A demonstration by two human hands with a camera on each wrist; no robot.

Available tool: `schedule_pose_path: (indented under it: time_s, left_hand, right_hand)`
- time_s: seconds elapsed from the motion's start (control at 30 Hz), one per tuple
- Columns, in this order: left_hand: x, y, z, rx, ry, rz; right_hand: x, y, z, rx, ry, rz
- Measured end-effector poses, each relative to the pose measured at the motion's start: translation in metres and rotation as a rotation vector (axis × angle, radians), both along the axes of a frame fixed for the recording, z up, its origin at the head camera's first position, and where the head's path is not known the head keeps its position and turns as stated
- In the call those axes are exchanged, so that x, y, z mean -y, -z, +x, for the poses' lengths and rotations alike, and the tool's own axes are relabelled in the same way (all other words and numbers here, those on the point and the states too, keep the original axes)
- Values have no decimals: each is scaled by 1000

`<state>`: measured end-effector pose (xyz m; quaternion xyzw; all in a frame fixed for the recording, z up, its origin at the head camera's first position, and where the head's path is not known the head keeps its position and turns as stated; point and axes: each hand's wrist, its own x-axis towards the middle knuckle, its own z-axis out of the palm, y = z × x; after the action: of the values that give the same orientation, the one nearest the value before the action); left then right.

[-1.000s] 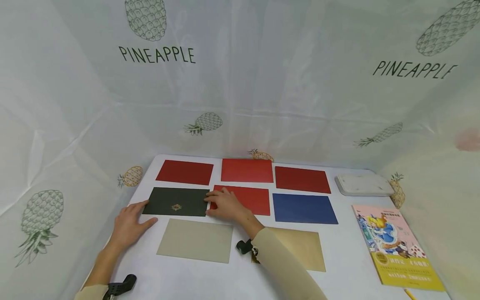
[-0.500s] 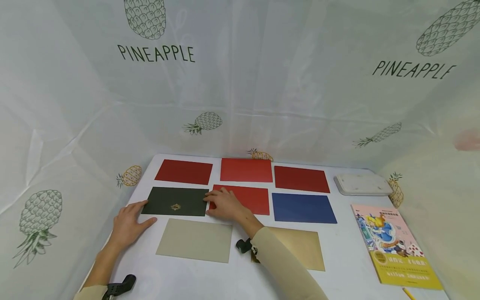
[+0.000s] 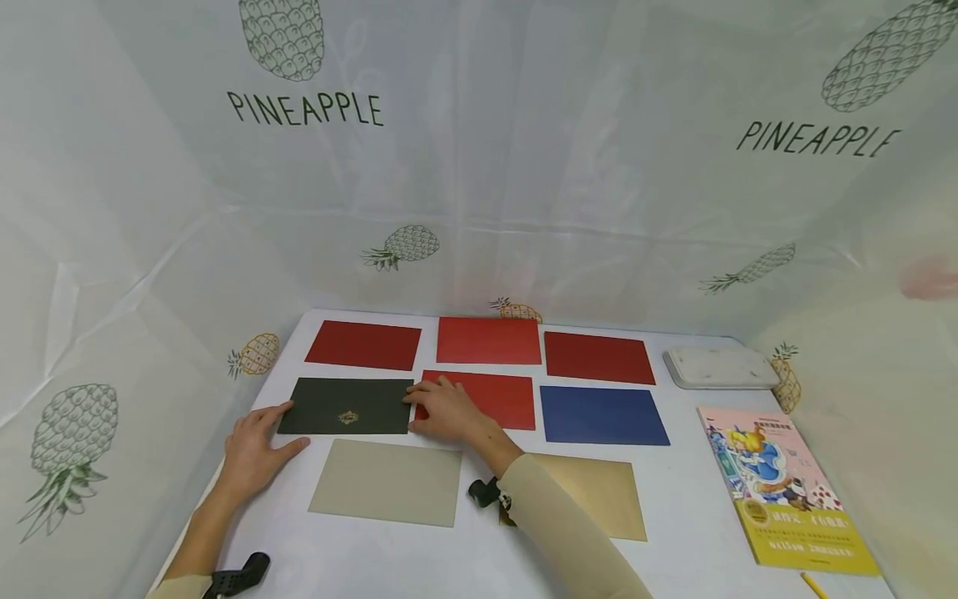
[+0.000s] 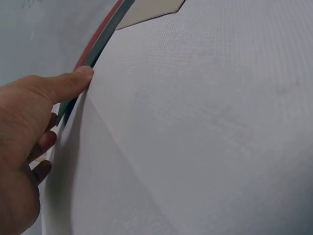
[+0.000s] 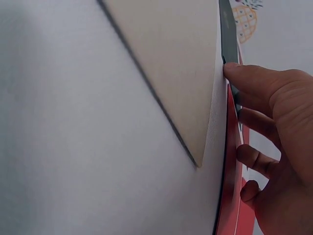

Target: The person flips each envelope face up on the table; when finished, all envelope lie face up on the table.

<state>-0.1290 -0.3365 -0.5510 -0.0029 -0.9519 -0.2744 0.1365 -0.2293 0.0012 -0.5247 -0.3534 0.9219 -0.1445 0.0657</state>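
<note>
A dark green rectangular card with a small gold emblem lies flat in the middle row, at the left. My left hand is at its left edge, index fingertip at the front left part and thumb spread toward the person. At the opposite short edge, my right hand touches the card with thumb and fingertips, its palm over a bright red card. The left wrist view has the left thumb against the green edge. In the right wrist view the right thumb meets the green card's corner.
Dark red, bright red and dark red cards form the back row. A blue card lies right, beige and gold cards in front. Beyond are a white case, picture book and yellow pencil.
The green card's left side has shifted slightly toward the person, so its far edge runs straighter. Both hands stay at its ends. The head view has drifted slightly.
</note>
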Motion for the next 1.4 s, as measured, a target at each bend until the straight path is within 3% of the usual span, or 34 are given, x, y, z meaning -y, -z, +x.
schedule_pose_path:
  time_s: [0.5, 0.97, 1.2, 1.4]
  left_hand:
    - [5, 2, -2, -140, 46, 46]
    - [5, -6, 2, -95, 10, 111]
    - [7, -7, -4, -167, -18, 135]
    - [9, -5, -5, -211, -106, 271]
  right_hand:
    - [2, -2, 2, 30, -7, -11]
    - [-2, -2, 2, 49, -24, -56]
    - [-5, -9, -3, 159, -51, -248]
    - [-8, -14, -8, 204, -57, -443]
